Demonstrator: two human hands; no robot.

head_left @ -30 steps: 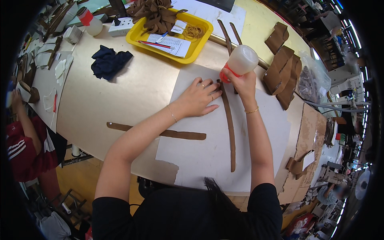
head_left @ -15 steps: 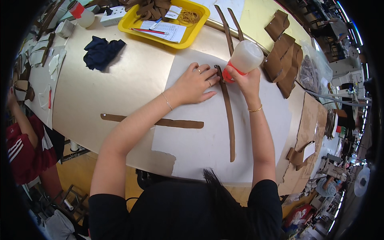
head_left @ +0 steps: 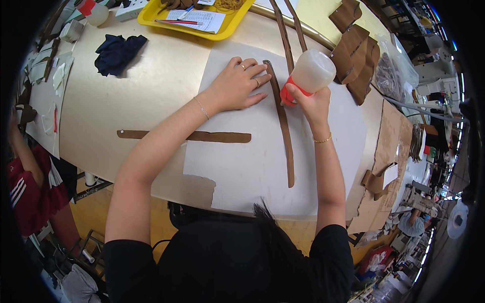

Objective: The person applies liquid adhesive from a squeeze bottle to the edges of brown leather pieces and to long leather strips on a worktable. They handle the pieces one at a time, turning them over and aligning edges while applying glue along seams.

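Note:
My right hand (head_left: 314, 103) is wrapped round a squeeze bottle (head_left: 314, 70), whitish and translucent with a red lower part. The bottle is tilted, its red end down at a long brown strip (head_left: 286, 134), probably leather. The exact tip contact is hard to see. My left hand (head_left: 236, 83) lies on the white paper (head_left: 242, 177) with its fingers spread, the fingertips at the strip's far end. Under my left forearm lies a second brown strip (head_left: 222, 137), running crosswise. Two more narrow brown strips (head_left: 283, 31) lie beyond the bottle.
A yellow tray (head_left: 222, 33) with papers and pencils stands at the back. Dark blue cloth (head_left: 117, 54) lies to the left. Brown pieces (head_left: 356, 60) are piled at the right, near cardboard (head_left: 386, 151). Another person's arm (head_left: 25, 154) shows at far left.
The bottle's red end has moved along the strip, away from its far end and toward me. My left hand stays by the strip's far end. The whole view has shifted slightly.

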